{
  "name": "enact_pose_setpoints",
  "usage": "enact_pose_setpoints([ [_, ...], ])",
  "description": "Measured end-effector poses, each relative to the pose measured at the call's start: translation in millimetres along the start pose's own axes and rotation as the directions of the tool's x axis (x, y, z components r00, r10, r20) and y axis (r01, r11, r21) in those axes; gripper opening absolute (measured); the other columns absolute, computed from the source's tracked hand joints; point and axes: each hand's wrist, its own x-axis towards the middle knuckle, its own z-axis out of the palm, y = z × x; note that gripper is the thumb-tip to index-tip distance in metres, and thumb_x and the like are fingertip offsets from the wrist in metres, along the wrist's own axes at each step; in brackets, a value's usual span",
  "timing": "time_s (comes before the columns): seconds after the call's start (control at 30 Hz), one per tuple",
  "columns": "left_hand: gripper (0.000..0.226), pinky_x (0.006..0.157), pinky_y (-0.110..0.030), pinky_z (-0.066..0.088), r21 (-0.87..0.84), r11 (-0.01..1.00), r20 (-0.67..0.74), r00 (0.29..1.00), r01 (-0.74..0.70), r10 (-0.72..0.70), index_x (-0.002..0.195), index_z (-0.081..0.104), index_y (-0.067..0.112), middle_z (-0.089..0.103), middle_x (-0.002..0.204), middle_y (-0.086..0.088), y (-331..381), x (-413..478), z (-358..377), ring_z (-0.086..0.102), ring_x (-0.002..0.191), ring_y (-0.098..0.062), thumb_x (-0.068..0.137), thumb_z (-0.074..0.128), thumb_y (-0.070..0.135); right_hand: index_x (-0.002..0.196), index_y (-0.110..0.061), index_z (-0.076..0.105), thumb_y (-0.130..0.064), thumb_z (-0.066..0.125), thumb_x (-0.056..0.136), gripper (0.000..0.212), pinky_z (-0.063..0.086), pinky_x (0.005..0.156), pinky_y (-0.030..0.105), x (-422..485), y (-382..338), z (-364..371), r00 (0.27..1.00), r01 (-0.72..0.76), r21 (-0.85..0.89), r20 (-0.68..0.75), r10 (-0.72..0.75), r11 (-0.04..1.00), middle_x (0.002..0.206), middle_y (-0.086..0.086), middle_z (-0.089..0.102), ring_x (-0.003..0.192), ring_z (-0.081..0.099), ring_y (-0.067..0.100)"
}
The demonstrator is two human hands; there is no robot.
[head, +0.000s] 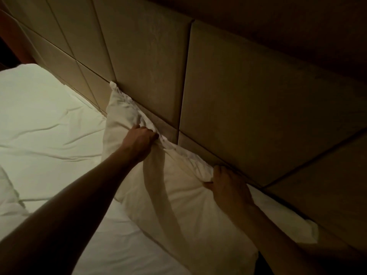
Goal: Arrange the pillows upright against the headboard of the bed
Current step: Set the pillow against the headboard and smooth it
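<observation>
A white pillow (pixel 188 211) stands on its long edge against the padded beige headboard (pixel 248 92). Its top edge is bunched and touches the panels. My left hand (pixel 141 139) grips that top edge near the pillow's left half, fingers curled into the fabric. My right hand (pixel 228 185) pinches the same edge further right. A second white pillow (pixel 33 90) lies at the far left, close to the headboard; whether it is upright or flat is unclear in the dim light.
White, wrinkled bedding (pixel 55 139) covers the mattress to the left and below the held pillow. The headboard is made of square panels with seams and runs diagonally across the view. The room is dark.
</observation>
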Motion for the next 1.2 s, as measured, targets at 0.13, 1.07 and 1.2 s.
enact_pose_setpoints([
  [0.13, 0.045, 0.109, -0.038, 0.03, 0.011, 1.0, 0.002, 1.0, -0.013, 0.013, 0.129, 0.066, 0.018, 0.068, 0.125, -0.006, 1.5, -5.6, 4.9, 0.058, 0.121, -0.026, 0.087, 0.056, 0.007, 0.093, -0.006, 0.062, -0.049, 0.079, 0.075, 0.049, 0.047, 0.054, 0.036, -2.4, -1.0, 4.2, 0.999, 0.017, -0.005, -0.035, -0.017, 1.0, 0.078, 0.012, 0.064, 0.064, 0.061, 0.028],
  [1.07, 0.046, 0.092, -0.047, 0.046, -0.374, 0.75, -0.148, 0.763, 0.546, -0.63, 0.144, 0.041, 0.01, 0.047, 0.143, -0.012, -80.1, -213.7, -47.9, 0.056, 0.115, -0.035, 0.103, 0.041, 0.029, 0.115, -0.014, 0.053, -0.044, 0.053, 0.089, 0.04, 0.044, 0.08, 0.042, 58.1, -192.5, -159.8, 0.902, 0.42, -0.155, -0.037, -0.43, 0.894, 0.112, 0.012, 0.059, 0.101, 0.056, 0.032],
  [1.2, 0.048, 0.094, -0.049, 0.044, -0.454, 0.618, -0.073, 0.664, 0.642, -0.744, 0.148, 0.035, 0.01, 0.041, 0.147, -0.011, -96.2, -243.3, -44.8, 0.052, 0.119, -0.034, 0.106, 0.037, 0.032, 0.117, -0.017, 0.048, -0.048, 0.048, 0.093, 0.04, 0.043, 0.083, 0.042, 80.2, -223.2, -178.7, 0.853, 0.517, -0.163, 0.011, -0.522, 0.84, 0.119, 0.012, 0.057, 0.105, 0.054, 0.032],
])
